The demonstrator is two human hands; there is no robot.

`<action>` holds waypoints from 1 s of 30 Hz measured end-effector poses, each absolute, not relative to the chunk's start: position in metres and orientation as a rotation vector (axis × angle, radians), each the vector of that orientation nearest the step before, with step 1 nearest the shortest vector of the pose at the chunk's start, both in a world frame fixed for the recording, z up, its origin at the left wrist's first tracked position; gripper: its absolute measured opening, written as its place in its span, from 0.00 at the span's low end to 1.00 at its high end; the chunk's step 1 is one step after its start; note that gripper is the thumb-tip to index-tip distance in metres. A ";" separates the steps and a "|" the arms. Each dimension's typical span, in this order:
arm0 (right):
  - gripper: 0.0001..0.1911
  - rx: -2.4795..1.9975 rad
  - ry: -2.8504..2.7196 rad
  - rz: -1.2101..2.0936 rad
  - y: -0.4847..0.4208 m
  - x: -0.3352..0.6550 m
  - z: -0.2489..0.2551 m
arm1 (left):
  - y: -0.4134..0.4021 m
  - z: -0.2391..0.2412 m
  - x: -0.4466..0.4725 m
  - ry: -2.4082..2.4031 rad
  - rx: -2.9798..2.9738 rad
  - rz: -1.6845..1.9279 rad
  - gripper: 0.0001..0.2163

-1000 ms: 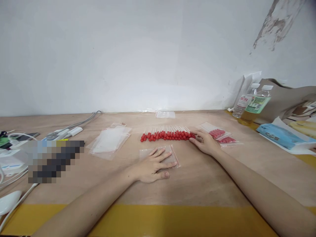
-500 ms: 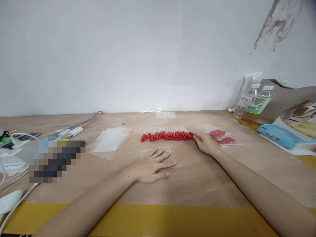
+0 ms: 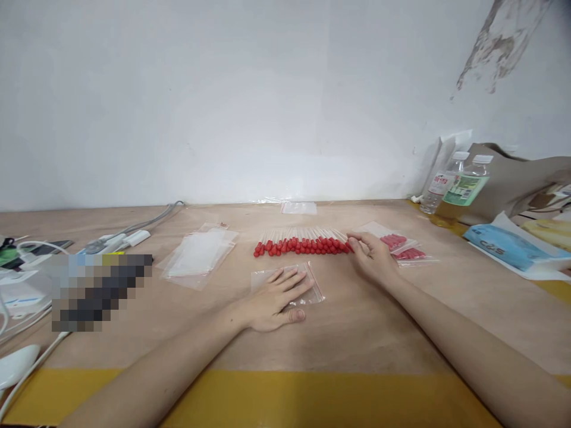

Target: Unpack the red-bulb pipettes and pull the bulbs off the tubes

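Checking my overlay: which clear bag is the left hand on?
The single empty bag nearest the person, under the left hand. The empty stack lies apart to its left; the filled bags lie right.

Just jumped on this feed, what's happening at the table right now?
A person is working bare-handed at a wooden table. The left hand lies flat, spread out, on an empty clear zip bag. The right hand is at the right end of a row of red-tipped sticks, curled over the last ones; whether its grip is closed is unclear. Some filled bags lie just right of that hand, and a pile of empty bags lies to the left.
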State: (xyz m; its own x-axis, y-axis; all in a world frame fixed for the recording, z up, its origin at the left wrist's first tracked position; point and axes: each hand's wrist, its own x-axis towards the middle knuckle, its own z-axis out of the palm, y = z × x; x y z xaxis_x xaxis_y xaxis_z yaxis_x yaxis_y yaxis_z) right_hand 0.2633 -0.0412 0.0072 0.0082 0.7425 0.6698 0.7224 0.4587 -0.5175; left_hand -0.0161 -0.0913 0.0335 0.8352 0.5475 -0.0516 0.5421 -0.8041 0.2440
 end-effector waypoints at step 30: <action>0.31 -2.237 -1.318 -0.132 -0.021 0.373 0.013 | -0.051 0.046 -0.071 1.467 1.978 0.802 0.12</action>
State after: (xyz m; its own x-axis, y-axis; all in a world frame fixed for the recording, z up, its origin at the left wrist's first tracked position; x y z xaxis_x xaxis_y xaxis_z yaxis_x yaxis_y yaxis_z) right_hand 0.3728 -0.0209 0.0125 0.5180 0.7838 0.3425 0.8362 -0.3798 -0.3956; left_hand -0.0715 -0.0513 0.0460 0.2286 0.9632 0.1413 0.6384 -0.2579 0.7252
